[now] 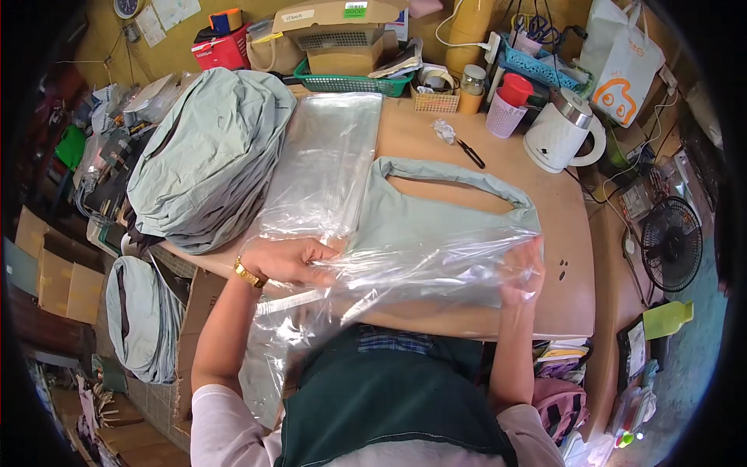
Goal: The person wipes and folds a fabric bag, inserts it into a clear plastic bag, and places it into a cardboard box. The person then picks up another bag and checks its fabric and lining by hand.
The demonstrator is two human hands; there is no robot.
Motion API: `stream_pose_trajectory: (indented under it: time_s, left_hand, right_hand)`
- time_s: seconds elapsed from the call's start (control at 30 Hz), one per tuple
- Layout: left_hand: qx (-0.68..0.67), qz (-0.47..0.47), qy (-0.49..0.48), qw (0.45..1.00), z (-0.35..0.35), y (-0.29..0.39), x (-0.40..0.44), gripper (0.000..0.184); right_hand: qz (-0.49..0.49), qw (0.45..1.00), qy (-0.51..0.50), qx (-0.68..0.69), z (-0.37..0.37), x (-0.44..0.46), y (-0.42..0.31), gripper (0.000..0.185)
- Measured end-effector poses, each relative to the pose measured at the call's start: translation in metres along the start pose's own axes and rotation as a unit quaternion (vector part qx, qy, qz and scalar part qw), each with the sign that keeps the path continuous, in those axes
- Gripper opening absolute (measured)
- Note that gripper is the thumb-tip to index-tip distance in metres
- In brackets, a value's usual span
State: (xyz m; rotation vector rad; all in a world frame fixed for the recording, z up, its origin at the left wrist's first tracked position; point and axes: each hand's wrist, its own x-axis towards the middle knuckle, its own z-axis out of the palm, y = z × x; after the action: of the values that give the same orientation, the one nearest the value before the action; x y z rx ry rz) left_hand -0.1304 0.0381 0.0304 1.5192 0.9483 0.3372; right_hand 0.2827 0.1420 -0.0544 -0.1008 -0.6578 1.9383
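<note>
Plastic (pixel 416 272) spans inturned left hand (pixel 289 261), outstretched right hand (pixel 521 272).

Single head-worn view, wide, dark-rimmed, set above and behind left hand (pixel 289 261) and right hand (pixel 521 272), facing forward and down, both at close range, table (pixel 572 233) beneath them, wall (pixel 85 35) well beyond, apron (pixel 389 397) on near side.

A clear plastic bag (pixel 416 268) partly covers grey-green fabric (pixel 397 212).
</note>
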Motion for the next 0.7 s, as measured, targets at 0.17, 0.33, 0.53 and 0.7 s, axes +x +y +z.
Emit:
stream_pose_trajectory:
  time_s: [0.17, 0.33, 0.53, 0.7]
  left_hand:
    - [-0.528, 0.141, 0.380, 0.747, -0.017, -0.003, -0.004, 0.032]
    - [-0.264, 0.053, 0.212, 0.939, 0.017, 0.006, -0.014, 0.038]
    - [-0.318, 0.096, 0.333, 0.883, -0.006, -0.010, -0.020, 0.031]
    - [-0.486, 0.325, 0.045, 0.810, 0.003, -0.014, -0.011, 0.037]
  right_hand:
    - [0.298, 0.891, -0.138, -0.314, 0.026, -0.015, -0.002, 0.040]
    - [-0.058, 0.990, -0.021, 0.129, 0.025, 0.001, 0.003, 0.027]
    - [0.237, 0.860, -0.061, -0.449, 0.025, -0.012, 0.003, 0.035]
    - [0.175, 0.900, -0.073, -0.392, 0.026, -0.021, 0.007, 0.024]
